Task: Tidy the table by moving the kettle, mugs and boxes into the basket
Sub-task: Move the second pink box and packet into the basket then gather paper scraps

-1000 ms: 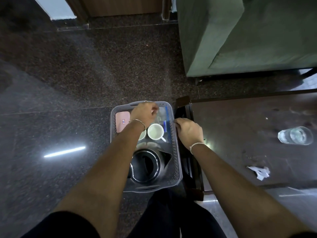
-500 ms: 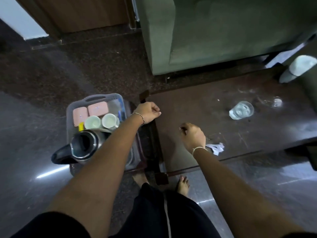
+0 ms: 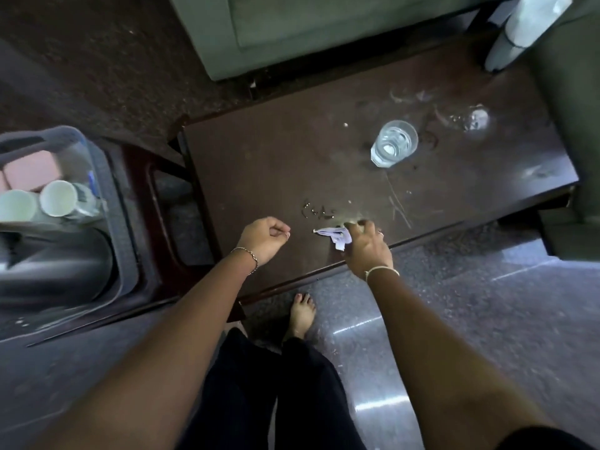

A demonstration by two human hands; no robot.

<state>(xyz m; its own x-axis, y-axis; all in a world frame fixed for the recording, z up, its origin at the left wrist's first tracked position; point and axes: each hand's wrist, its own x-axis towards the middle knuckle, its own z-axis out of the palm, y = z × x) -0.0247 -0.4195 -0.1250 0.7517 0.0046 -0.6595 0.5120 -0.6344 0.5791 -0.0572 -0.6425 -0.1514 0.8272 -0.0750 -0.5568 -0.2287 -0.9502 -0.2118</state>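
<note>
The grey basket (image 3: 112, 203) stands at the left edge of the view, on a low dark stand beside the table. Inside it are a black kettle (image 3: 55, 258), two white mugs (image 3: 58, 198), and pink boxes (image 3: 32, 168). My left hand (image 3: 264, 238) hovers over the table's near left part, its fingers curled with nothing in them. My right hand (image 3: 365, 243) is at the table's near edge, with its fingers closed on a crumpled white paper scrap (image 3: 334, 235).
The dark brown table (image 3: 292, 157) carries a clear glass of water (image 3: 393, 142), wet smears and small crumbs. A green sofa (image 3: 292, 27) stands behind it and a pale bottle (image 3: 522, 27) at top right. My bare foot (image 3: 302, 315) is on the glossy floor.
The view swung right from the basket to the table. My left hand left the basket's side and came over the table. My right hand reached the paper scrap and closed on it.
</note>
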